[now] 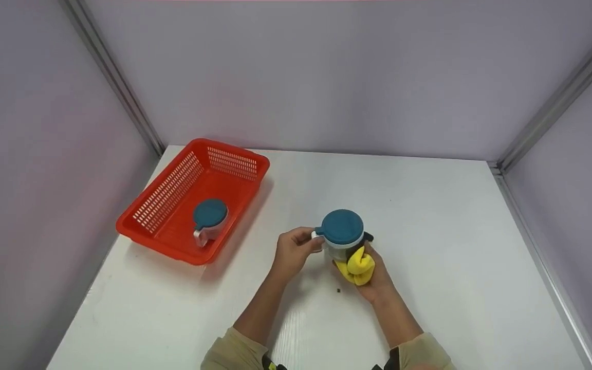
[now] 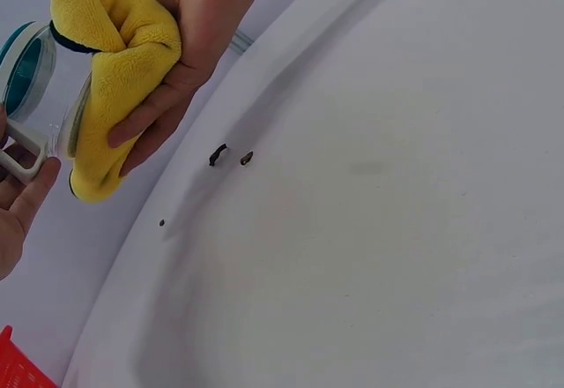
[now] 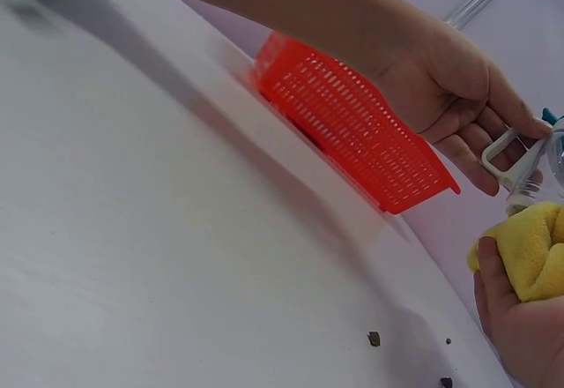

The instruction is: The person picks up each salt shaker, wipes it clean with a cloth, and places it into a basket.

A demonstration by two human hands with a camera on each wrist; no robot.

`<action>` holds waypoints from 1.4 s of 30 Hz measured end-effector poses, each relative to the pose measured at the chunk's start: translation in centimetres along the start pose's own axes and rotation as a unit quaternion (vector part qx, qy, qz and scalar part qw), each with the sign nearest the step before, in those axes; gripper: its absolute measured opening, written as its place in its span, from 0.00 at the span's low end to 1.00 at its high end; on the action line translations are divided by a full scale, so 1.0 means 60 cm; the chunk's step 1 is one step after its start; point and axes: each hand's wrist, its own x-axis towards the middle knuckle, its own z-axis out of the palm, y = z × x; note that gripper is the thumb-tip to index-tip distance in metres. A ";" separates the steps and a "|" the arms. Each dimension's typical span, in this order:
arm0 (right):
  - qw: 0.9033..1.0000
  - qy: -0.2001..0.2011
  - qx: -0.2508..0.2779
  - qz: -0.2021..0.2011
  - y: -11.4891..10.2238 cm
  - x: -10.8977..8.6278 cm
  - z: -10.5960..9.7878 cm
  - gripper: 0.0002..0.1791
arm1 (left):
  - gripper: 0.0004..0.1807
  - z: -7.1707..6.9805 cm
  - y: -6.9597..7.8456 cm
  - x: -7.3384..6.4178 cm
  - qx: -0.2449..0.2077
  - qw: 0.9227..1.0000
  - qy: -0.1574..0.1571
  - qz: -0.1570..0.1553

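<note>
A clear jar with a teal lid (image 1: pixel 343 226) and a white side handle (image 2: pixel 31 145) is held up above the white table. My left hand (image 1: pixel 292 253) pinches the handle between thumb and fingers. Cupped under and around the jar's right side, my right hand (image 1: pixel 376 275) holds a yellow cloth (image 1: pixel 358 267) with dark edging against the jar body. The left wrist view shows the cloth (image 2: pixel 123 79) wrapped over the jar's base, so the base is hidden. A second teal-lidded jar (image 1: pixel 210 216) stands inside the red basket.
The red perforated basket (image 1: pixel 234 231) sits on the table's left side. Small dark crumbs (image 2: pixel 218 154) lie on the white table (image 1: pixel 429 231) below the hands. Pale panels (image 1: pixel 327 77) enclose the back and both sides.
</note>
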 end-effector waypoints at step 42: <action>0.996 0.082 -0.038 -0.026 0.003 0.012 -0.013 0.30 | 0.10 -0.012 0.030 -0.010 -0.012 0.999 0.004 0.037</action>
